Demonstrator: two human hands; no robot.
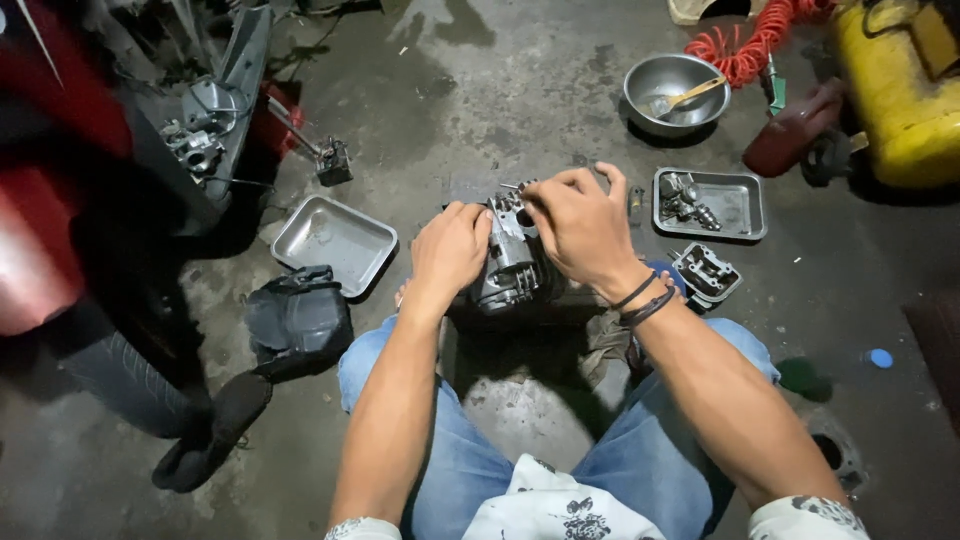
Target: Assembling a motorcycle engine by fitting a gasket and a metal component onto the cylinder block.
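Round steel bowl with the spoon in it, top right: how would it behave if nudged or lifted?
The round steel bowl looks thin-walled, so probably light. On the smooth concrete floor it would likely slide rather than tip. The loose spoon leaning on its rim would probably shift or rattle.

Motorcycle repair workshop: oily floor (pixel 520 90), engine part (pixel 510 260), parts trays (pixel 335 240).

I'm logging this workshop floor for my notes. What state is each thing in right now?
Engine part: upright on the floor, gripped.
Left hand: closed on its side.
Right hand: fingers pinched at its top.
Left tray: nothing visible in it.
Right tray: holds small metal parts.
Bowl: holds a spoon.
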